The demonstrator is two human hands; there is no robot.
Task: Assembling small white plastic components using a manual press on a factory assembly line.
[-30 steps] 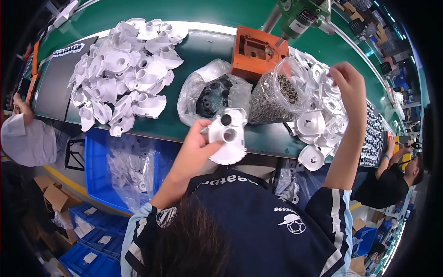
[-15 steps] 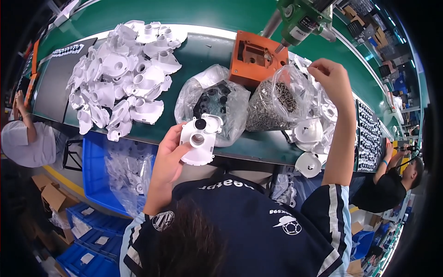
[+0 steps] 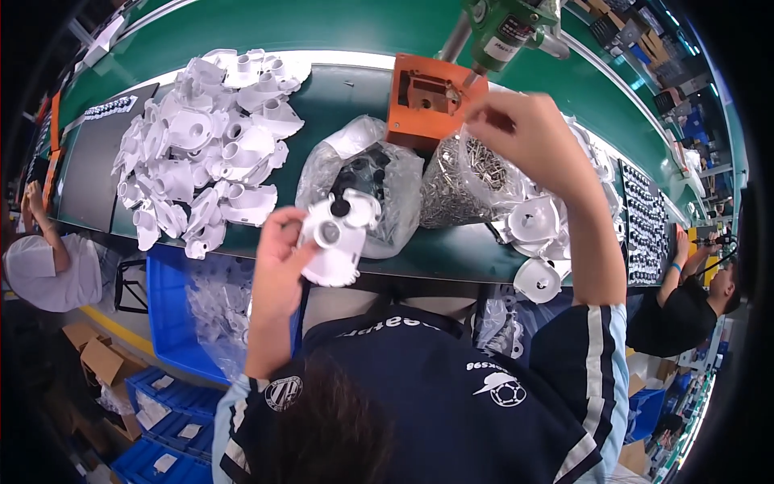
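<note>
A white plastic housing with a round collar is pinched by its left side between the thumb and fingers of my left hand. A round black cap sits at its far end. Raised above an open clear bag of metal screws, my right hand has its fingers curled together. Its fingertips are smeared, and whatever is between them cannot be made out. Just beyond that hand stands an orange fixture block. Left of the screws, a clear bag contains small black parts.
White housings are heaped on the left and right of the green bench. A green press overhangs the orange block. Blue bins stand below the bench's left side. Other people work at both far sides.
My right hand has swung left from the right-hand housing pile to above the screw bag. My left hand has shifted slightly left, tilting the housing. The whole view has shifted a little.
</note>
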